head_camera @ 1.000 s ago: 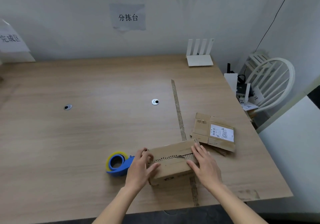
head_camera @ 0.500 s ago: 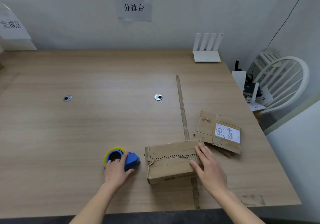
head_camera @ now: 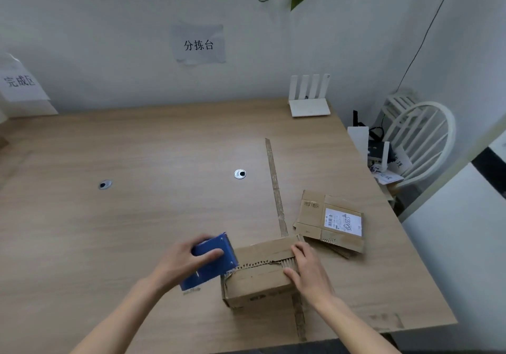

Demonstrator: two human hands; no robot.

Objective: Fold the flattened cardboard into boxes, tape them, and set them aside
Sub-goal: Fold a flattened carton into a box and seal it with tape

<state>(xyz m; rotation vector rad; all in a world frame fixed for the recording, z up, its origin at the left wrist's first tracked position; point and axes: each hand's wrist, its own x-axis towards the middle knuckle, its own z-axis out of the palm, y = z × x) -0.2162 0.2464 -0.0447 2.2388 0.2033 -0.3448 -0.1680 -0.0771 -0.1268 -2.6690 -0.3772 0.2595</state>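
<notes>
1. Head view showed a folded cardboard box (head_camera: 258, 273) near the front edge of a wooden table (head_camera: 137, 216), its top flaps closed along a ragged, untaped seam.
2. Half a second before, the left hand (head_camera: 182, 263) had reached a blue tape dispenser (head_camera: 212, 260) lying on the table left of the box; by this moment it gripped the dispenser, lifted clear of the table, at the box's left end.
3. The right hand (head_camera: 308, 270) had stayed on the right end of the box, fingers flat and open, pressing the flaps down.
4. This change suggested folding was finished and taping was about to begin.
5. Just beyond the box to the right lay flattened cardboard (head_camera: 330, 221) bearing a white label, not yet folded.
6. Farther back stood a white router (head_camera: 309, 101); a white chair (head_camera: 419, 140) stood beside the table.
</notes>
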